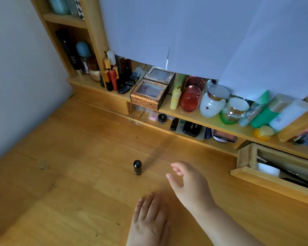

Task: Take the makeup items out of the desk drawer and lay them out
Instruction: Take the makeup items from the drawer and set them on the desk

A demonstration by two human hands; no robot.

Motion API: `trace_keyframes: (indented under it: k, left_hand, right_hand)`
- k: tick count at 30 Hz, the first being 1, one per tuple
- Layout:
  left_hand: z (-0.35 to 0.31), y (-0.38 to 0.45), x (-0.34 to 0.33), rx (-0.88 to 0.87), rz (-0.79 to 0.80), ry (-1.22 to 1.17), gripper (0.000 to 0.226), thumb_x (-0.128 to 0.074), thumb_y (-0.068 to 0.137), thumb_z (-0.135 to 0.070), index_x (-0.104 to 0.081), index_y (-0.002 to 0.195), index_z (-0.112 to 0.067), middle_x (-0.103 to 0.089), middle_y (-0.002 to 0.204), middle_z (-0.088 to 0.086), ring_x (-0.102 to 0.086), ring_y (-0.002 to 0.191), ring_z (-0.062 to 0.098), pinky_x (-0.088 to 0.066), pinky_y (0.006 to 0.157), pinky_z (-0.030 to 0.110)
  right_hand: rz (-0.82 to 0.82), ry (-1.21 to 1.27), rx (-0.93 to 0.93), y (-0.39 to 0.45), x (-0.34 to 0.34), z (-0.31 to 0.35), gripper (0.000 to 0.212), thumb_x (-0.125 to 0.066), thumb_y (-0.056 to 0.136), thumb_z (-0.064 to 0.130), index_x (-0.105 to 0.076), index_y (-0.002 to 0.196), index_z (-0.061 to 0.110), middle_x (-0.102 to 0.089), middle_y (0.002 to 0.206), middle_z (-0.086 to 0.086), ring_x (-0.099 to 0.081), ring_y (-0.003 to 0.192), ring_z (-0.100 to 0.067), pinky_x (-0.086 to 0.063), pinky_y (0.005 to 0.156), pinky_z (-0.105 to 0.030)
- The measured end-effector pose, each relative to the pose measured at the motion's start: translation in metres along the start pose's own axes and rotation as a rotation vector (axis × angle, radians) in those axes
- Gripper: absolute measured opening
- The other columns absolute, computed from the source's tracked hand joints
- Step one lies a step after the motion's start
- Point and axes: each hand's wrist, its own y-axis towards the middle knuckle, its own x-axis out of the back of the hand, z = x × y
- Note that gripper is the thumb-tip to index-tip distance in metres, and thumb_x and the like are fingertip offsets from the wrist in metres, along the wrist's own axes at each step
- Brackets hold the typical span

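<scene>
A small black makeup bottle (pixel 137 167) with a rounded cap stands upright on the wooden desk (pixel 78 157). My right hand (pixel 188 183) hovers just to its right, fingers loosely spread, holding nothing and apart from the bottle. My left hand (pixel 149 221) lies flat on the desk near the front, fingers straight. At the right, the small wooden drawer (pixel 245 173) is pulled out; inside I see a white item (pixel 268 168) and dark pencil-like sticks (pixel 292 176).
A low shelf (pixel 185 110) along the back holds lipsticks (pixel 112 77), two copper boxes (pixel 149 93), a red jar (pixel 190 98), white jars and green bottles. Compacts lie in the gap under it. A grey-blue sheet (pixel 203 32) covers the mirror. A wall (pixel 16 77) stands left.
</scene>
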Motion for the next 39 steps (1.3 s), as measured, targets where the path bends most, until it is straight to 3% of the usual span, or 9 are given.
trace_keyframes:
  k: [8, 11, 16, 19, 23, 26, 30, 35, 39]
  left_hand:
    - [-0.038, 0.050, 0.005, -0.056, 0.212, 0.027, 0.042, -0.039, 0.072, -0.037, -0.055, 0.107, -0.023, -0.070, 0.102, 0.002, -0.055, 0.100, 0.018, -0.044, 0.090, 0.037]
    - [-0.060, 0.067, -0.003, -0.118, 0.240, 0.049, 0.044, -0.028, 0.088, -0.035, -0.068, 0.101, -0.020, -0.070, 0.102, 0.003, -0.067, 0.092, 0.022, -0.035, 0.092, 0.035]
    - [-0.100, 0.103, -0.004, -0.139, 0.272, -0.018, 0.069, -0.004, 0.096, -0.043, -0.067, 0.105, -0.017, -0.070, 0.103, 0.004, -0.066, 0.096, 0.024, -0.031, 0.093, 0.036]
    - [-0.123, 0.128, -0.003, -0.176, 0.223, -0.044, 0.054, -0.021, 0.096, -0.043, -0.065, 0.110, -0.014, -0.070, 0.102, 0.003, -0.066, 0.096, 0.025, -0.032, 0.095, 0.037]
    - [-0.146, 0.158, -0.006, -0.227, 0.176, -0.051, 0.045, -0.038, 0.084, -0.036, -0.060, 0.116, -0.013, -0.070, 0.100, 0.003, -0.066, 0.096, 0.022, -0.038, 0.097, 0.035]
    - [-0.155, 0.171, -0.010, -0.259, 0.165, -0.063, 0.042, -0.045, 0.082, -0.032, -0.063, 0.114, -0.011, -0.071, 0.098, 0.003, -0.066, 0.093, 0.021, -0.042, 0.095, 0.036]
    - [-0.157, 0.176, -0.017, -0.258, 0.168, -0.062, 0.033, -0.077, 0.068, -0.011, -0.068, 0.100, -0.011, -0.072, 0.088, 0.004, -0.068, 0.082, 0.024, -0.054, 0.078, 0.038]
    - [-0.161, 0.170, -0.017, -0.156, 0.224, -0.150, 0.028, -0.082, 0.059, -0.008, -0.063, 0.077, -0.017, -0.063, 0.065, -0.005, -0.058, 0.057, 0.019, -0.042, 0.049, 0.024]
    - [-0.158, 0.162, -0.018, -0.168, 0.226, -0.189, 0.029, -0.083, 0.057, -0.005, -0.061, 0.073, -0.017, -0.060, 0.061, -0.006, -0.055, 0.053, 0.017, -0.041, 0.044, 0.024]
  right_hand:
    - [-0.036, -0.225, -0.080, -0.060, 0.064, -0.081, 0.021, -0.070, 0.076, 0.024, -0.066, 0.097, 0.029, -0.066, 0.097, 0.015, -0.064, 0.071, -0.001, -0.047, 0.053, -0.011]
    - [-0.057, -0.289, -0.121, -0.081, 0.092, -0.106, 0.028, -0.076, 0.069, 0.027, -0.066, 0.094, 0.031, -0.066, 0.099, 0.015, -0.064, 0.068, 0.001, -0.047, 0.046, -0.011]
    - [-0.205, -0.412, -0.101, -0.105, 0.136, -0.144, 0.023, -0.067, 0.078, 0.029, -0.067, 0.100, 0.024, -0.068, 0.103, 0.008, -0.066, 0.079, -0.005, -0.053, 0.059, -0.018]
    - [-0.318, -0.492, -0.107, -0.111, 0.159, -0.163, 0.035, -0.045, 0.085, 0.034, -0.065, 0.108, 0.018, -0.067, 0.109, 0.002, -0.064, 0.097, -0.015, -0.053, 0.081, -0.028]
    - [-0.320, -0.562, -0.174, -0.107, 0.175, -0.194, 0.043, -0.040, 0.087, 0.033, -0.061, 0.117, 0.012, -0.064, 0.119, -0.006, -0.058, 0.113, -0.024, -0.045, 0.099, -0.043]
    - [-0.313, -0.578, -0.190, -0.103, 0.178, -0.211, 0.035, -0.052, 0.086, 0.028, -0.063, 0.115, 0.010, -0.067, 0.113, -0.007, -0.061, 0.109, -0.025, -0.048, 0.097, -0.046]
    - [-0.327, -0.543, -0.183, -0.098, 0.181, -0.219, 0.038, -0.080, 0.065, 0.012, -0.069, 0.102, 0.010, -0.072, 0.093, -0.004, -0.068, 0.086, -0.022, -0.055, 0.080, -0.037]
    - [-0.322, -0.489, -0.167, -0.100, 0.180, -0.223, 0.027, -0.081, 0.061, 0.007, -0.071, 0.085, 0.014, -0.070, 0.078, 0.000, -0.067, 0.070, -0.018, -0.053, 0.059, -0.027]
    - [-0.240, -0.466, -0.176, -0.109, 0.180, -0.219, 0.024, -0.080, 0.063, 0.013, -0.069, 0.085, 0.016, -0.068, 0.079, 0.002, -0.065, 0.072, -0.016, -0.052, 0.062, -0.025]
